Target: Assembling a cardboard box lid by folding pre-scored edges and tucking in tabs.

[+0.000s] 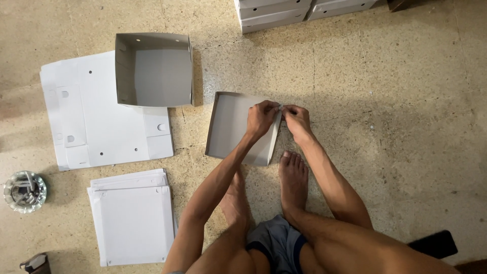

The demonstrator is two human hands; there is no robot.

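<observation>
Grey card makes up the shallow box tray (231,127) that lies on the speckled floor (406,127), right in front of the person's bare feet (291,180). The left hand (261,117) and the right hand (297,121) meet at the tray's far right corner. Both hands are pinching the card there, with fingers curled tight on the top of the right wall, and the fingertips of one hand almost touch those of the other. It looks like they hold the corner so the wall stays standing up. The tray is low and open on top, with thin walls, and it sits a bit crooked on the floor. A deeper finished box (153,68) stands past it to the left, resting on the edge of a big flat white card sheet (104,122) with small holes and flaps. Nearer the person on the left lies a stack of flat white cards (133,218). A small shiny glass dish (24,191) sits by the left edge of the floor. More flat boxes (274,12) are piled at the far edge.
</observation>
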